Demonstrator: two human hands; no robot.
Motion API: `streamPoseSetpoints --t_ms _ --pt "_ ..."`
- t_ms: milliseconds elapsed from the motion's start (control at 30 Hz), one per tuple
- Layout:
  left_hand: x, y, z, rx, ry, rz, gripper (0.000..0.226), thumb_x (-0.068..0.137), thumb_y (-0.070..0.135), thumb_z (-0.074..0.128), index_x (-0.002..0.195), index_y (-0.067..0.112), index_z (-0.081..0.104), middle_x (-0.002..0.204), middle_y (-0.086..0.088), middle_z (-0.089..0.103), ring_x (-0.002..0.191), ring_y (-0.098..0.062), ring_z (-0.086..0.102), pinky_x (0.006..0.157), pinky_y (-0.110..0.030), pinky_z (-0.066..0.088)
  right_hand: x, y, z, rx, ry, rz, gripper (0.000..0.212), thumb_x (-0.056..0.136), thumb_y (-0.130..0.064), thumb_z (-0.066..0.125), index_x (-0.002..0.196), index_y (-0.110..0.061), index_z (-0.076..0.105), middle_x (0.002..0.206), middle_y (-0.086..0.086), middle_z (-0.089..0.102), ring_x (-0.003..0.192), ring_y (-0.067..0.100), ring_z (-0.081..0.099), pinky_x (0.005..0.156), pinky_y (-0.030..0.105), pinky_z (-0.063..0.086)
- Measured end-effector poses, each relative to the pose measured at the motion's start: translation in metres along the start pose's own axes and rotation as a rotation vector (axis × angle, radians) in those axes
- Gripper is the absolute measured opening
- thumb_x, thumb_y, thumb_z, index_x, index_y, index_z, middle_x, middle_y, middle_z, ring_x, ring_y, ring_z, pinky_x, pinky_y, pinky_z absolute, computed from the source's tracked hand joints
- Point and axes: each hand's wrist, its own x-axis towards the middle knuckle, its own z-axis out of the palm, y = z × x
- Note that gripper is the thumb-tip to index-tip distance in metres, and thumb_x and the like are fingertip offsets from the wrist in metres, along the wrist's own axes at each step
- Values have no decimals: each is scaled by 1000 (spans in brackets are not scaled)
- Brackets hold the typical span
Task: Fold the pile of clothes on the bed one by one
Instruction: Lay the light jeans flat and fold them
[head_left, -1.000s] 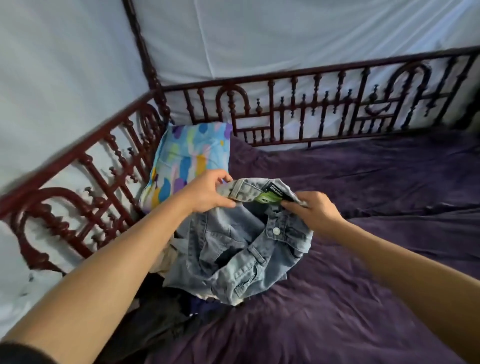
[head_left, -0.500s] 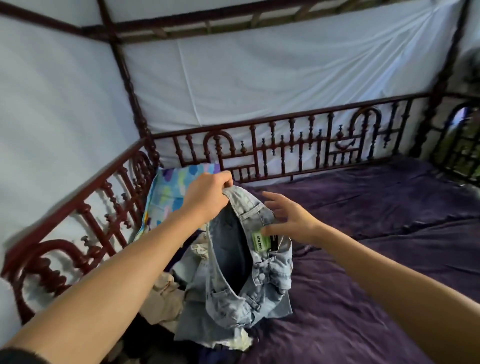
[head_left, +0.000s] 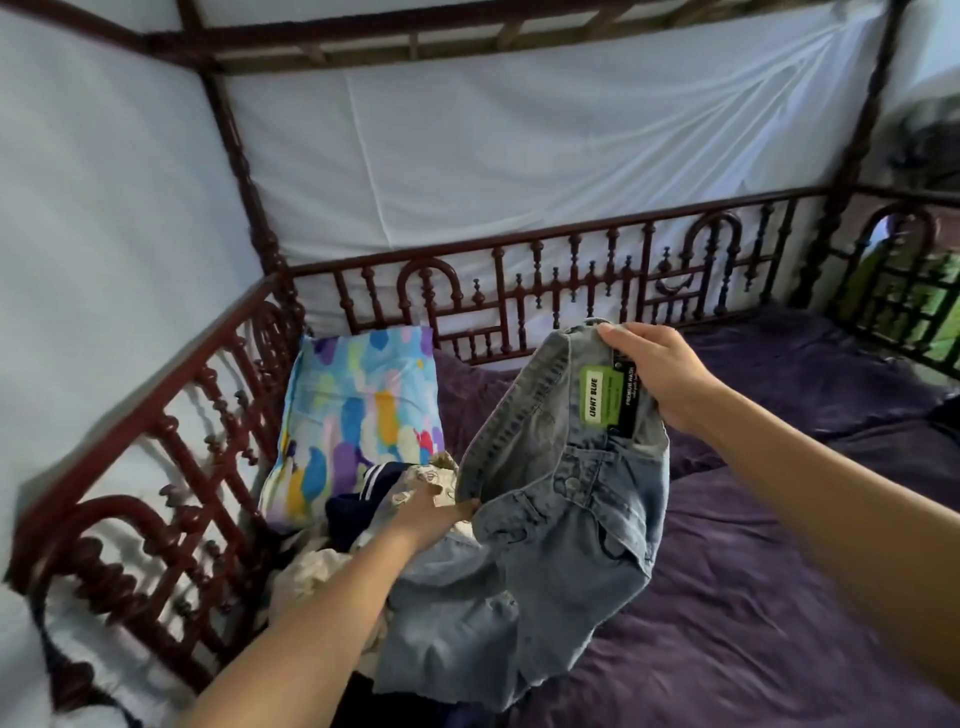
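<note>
- Head view: my right hand (head_left: 660, 379) is clamped on the upper end of the waistband of the denim shorts (head_left: 561, 530). Its fingers are closed over the cloth just beside the green tag (head_left: 597, 397). Held this way, the shorts are lifted high enough for me to read their shape.
- My left hand (head_left: 431, 514) pinches the lower end of the same waistband, down by the pile. I judge that gripping two points lets me pull the band straight before laying it flat.
- The shorts hang between my hands, with the legs drooping onto the pile and the bed (head_left: 753, 597).
- The pile of clothes (head_left: 358, 506) lies at the left side of the bed. It sits against the patterned pillow (head_left: 358, 410) and near the wooden railing (head_left: 171, 467). A navy piece and a cream printed one show beside my left wrist.
- The purple cover runs out to my right, and I judge the shorts should be spread there to fold.
- No folded clothes are in sight, so I take the task to be at an early stage.
</note>
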Motion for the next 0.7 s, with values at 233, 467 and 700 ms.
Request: streamPoseSetpoints --t_ms 233,467,700 --pt "12 42 64 -272 39 6 27 76 26 60 90 4 64 83 -16 67 76 -31 66 68 -40 57 -15 16 -56 -94 52 123 14 85 -13 68 71 -15 65 73 5 67 67 20 64 66 33 53" --pt "19 147 -28 46 338 373 21 89 15 52 75 4 63 80 -22 62 86 -37 59 69 -38 44 -31 50 -123 -701 262 153 1 80 -8 69 80 -9 69 67 3 59 69 18 53 61 29 42" --pt "-30 232 -100 -277 376 586 21 92 24 49 83 11 62 81 -12 62 74 -26 57 59 -31 40 -6 -3 -102 -206 389 -126 17 89 -17 64 74 -10 68 70 3 60 65 8 53 64 27 45"
